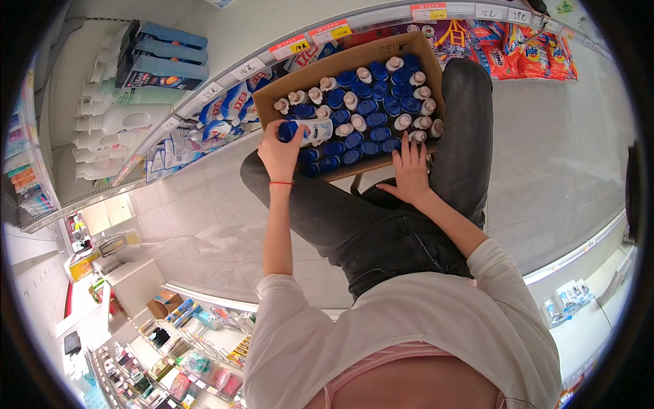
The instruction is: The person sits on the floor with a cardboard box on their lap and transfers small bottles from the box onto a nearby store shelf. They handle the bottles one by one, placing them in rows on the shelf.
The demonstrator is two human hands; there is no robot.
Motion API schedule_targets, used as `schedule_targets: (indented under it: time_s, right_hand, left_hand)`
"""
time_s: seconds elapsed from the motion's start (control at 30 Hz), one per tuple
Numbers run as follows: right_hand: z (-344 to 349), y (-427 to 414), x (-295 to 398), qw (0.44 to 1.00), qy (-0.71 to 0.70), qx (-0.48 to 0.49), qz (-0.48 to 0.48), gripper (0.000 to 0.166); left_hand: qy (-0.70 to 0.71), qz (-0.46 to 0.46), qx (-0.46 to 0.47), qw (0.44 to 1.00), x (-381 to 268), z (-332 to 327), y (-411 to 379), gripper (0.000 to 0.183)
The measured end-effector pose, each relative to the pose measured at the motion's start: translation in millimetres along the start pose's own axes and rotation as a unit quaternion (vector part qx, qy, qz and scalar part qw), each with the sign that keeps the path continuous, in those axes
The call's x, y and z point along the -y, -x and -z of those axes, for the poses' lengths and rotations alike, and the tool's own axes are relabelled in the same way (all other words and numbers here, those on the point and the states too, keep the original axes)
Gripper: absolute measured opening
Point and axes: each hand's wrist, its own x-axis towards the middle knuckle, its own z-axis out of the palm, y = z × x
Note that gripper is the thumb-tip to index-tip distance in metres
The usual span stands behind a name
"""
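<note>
Between my knees stands an open cardboard box packed with upright bottles, some with dark blue caps and others with pale pinkish caps. My left hand grips a white bottle by its blue cap; the bottle lies tilted on its side over the box's left part. At the near right edge of the box, my right hand rests with fingers spread, its fingertips by the nearest caps. Nothing shows in its grasp.
Shelves with price tags run along the far side. Large white bottles and boxed blue bottles fill the left shelf. Bags of laundry detergent lie at the upper right, and blue-and-white bags at the left. Behind me, another shelf holds small packaged goods.
</note>
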Motion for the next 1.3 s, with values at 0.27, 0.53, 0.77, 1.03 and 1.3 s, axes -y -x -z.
schedule_targets:
  time_s: [0.27,0.53,0.77,1.03,1.3]
  right_hand:
    - [2.6,-0.9,0.4,1.0,0.02,0.02,-0.005,0.09]
    - [4.3,-2.3,1.3,1.0,0.008,0.01,0.001,0.088]
    - [6.8,-3.4,3.5,0.999,0.028,0.022,-0.001,0.089]
    - [6.3,-3.6,2.2,0.999,0.029,0.033,-0.007,0.088]
    - [11.0,-4.7,0.9,0.999,-0.013,0.036,-0.017,0.089]
  left_hand:
    - [-0.026,0.065,-0.048,0.996,19.6,-39.6,41.7,0.036]
    - [-0.108,0.06,-0.006,0.992,17.9,-58.3,45.4,0.042]
    - [0.016,-0.059,0.018,0.998,29.9,-67.8,32.9,0.045]
    - [-0.105,-0.119,0.115,0.981,42.0,-88.2,43.5,0.039]
    - [-0.267,-0.157,0.161,0.937,43.0,-103.0,43.4,0.031]
